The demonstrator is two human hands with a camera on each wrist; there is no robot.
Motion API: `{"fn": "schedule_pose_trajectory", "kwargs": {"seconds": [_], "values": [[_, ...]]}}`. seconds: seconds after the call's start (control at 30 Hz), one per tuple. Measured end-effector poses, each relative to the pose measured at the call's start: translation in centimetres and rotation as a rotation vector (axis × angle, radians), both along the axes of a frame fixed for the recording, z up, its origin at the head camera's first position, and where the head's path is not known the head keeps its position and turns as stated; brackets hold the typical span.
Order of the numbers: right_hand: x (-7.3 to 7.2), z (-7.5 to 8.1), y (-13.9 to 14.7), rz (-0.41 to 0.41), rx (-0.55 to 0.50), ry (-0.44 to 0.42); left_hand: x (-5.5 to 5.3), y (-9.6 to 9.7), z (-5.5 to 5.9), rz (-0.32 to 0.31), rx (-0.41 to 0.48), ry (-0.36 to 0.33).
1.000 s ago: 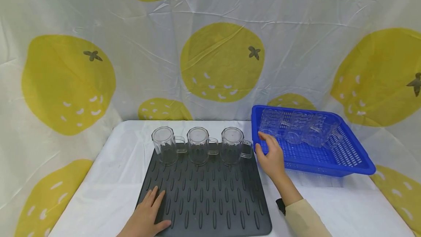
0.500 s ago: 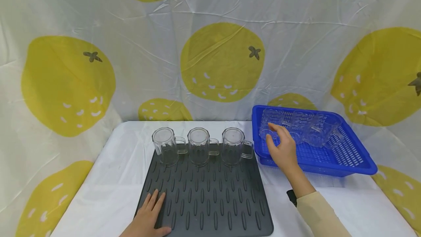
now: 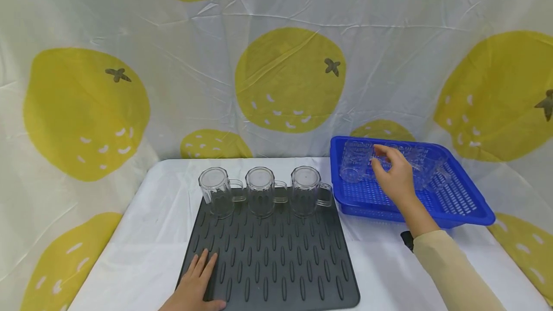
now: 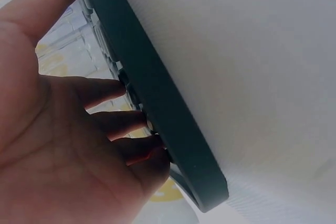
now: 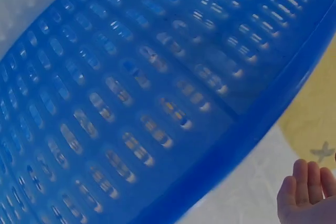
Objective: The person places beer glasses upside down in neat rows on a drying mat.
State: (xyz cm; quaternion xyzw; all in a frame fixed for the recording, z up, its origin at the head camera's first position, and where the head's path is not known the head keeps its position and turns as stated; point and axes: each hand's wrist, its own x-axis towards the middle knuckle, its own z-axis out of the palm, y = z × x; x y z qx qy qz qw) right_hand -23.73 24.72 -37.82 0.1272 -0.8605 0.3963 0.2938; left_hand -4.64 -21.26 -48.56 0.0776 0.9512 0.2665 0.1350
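My left hand (image 3: pixel 193 284) rests on the left front part of a dark grey ribbed drying mat (image 3: pixel 276 258), fingers spread. In the left wrist view the fingers (image 4: pixel 113 127) reach across the edge of the mat (image 4: pixel 157 93). My right hand (image 3: pixel 396 176) is over the blue basket (image 3: pixel 402 212), thumb and fingers apart and bent, with nothing visible between them. Clear glass mugs (image 3: pixel 354 160) lie in the basket, some partly hidden behind this hand. In the right wrist view the hand (image 5: pixel 310 195) shows at the lower right, beyond the slotted basket wall (image 5: pixel 121 103).
Three clear glass mugs stand upside down in a row along the mat's far edge: a left one (image 3: pixel 217 193), a middle one (image 3: pixel 260 193) and a right one (image 3: pixel 305 193), handles to the right. A white cloth (image 3: pixel 147 234) covers the table. A lemon-print curtain (image 3: pixel 186 85) hangs behind.
My right hand has moved right and away from me, from the basket's left rim to over the mugs in it. The left hand stays on the mat, nearly unmoved.
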Motion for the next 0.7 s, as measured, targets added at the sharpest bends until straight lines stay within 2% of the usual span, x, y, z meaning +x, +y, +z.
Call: {"fn": "schedule_pose_trajectory", "kwargs": {"seconds": [0.23, 0.43, 0.7], "values": [[-1.3, -0.1, 1.3, -0.019, -0.077, -0.146, 0.0, 0.1, 0.3, 0.013, 0.004, -0.013], [-2.2, -0.4, 2.3, -0.044, -0.07, -0.254, -0.1, 0.1, 0.5, 0.034, 0.007, -0.045], [-3.2, -0.9, 2.9, -0.021, -0.021, -0.396, 0.1, 0.1, 0.2, 0.029, 0.023, -0.029]]}}
